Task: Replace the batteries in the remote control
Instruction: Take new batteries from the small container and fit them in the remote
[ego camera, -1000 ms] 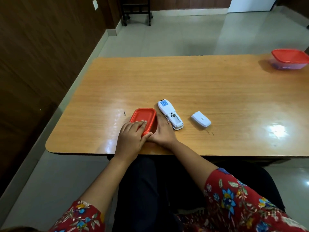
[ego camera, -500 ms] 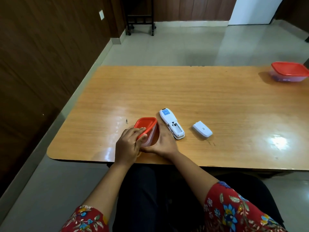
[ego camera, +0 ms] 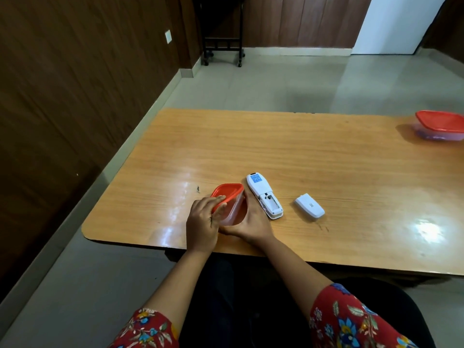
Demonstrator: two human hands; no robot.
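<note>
- Left hand (ego camera: 202, 219), what's it doing?
- Fingers curled over near-left edge of the red lid (ego camera: 227, 193), gripping it. Lid sits on the clear box (ego camera: 234, 213). Box looks tipped, w/ lid face turned leftward.
- And right hand (ego camera: 252, 223)?
- Wrapped round the box's right and near sides, holding it. Thumb runs along the near end toward the left hand, so both hands meet there.
- Where's the remote (ego camera: 263, 194)?
- Flat on the table (ego camera: 276, 146), back side up, blue label at far end. Battery bay at near end is uncovered, facing up. Can't make out what's in the bay.
- Box vs. remote?
- Just left of it. Right hand's fingers lie along the remote's left edge. Touching or not, can't tell.
- Battery cover (ego camera: 309, 205)?
- Right of the remote, near but apart, lying flat, small label showing.
- What's inside the box?
- Can't tell, wall's too blurry.
- Anything else?
- Second tub (ego camera: 439, 125) w/ red lid, well off to the remote's right and farther back, by the table's edge. Black stand (ego camera: 222, 33) on the floor far beyond the remote, against wood-panel wall. Floral sleeves (ego camera: 351, 320) on both arms, nearer than the remote.
</note>
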